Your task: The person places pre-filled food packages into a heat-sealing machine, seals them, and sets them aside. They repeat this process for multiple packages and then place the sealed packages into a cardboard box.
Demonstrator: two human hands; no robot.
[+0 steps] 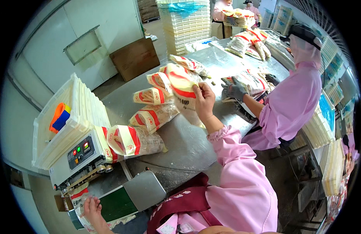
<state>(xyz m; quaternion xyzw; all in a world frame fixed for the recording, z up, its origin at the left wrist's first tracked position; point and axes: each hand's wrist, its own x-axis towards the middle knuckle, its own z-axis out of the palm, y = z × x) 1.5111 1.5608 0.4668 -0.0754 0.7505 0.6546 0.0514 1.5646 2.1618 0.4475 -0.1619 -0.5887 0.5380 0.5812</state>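
My right hand (204, 102) is raised over the metal table (180, 154), thumb and fingers closed on the top edge of a plastic food bag (183, 87) in red, pale yellow and clear film. The bag hangs down, slightly blurred. Lower left, my left hand (93, 210) has its fingers loosely apart beside the green conveyor belt (119, 205), against another printed bag (80, 195) at the sealing machine (80, 154). More filled bags (155, 116) of the same kind lie on the table left of my right hand. One bag (133, 141) rests at the machine's entry end.
White plastic crates (52, 113) stand behind the machine, with an orange and blue tape roll (59, 117) inside. On the right, a co-worker (291, 97) in pink handles a bag with gloved hands. Stacked trays (184, 27) and a cardboard sheet (134, 58) stand beyond the table.
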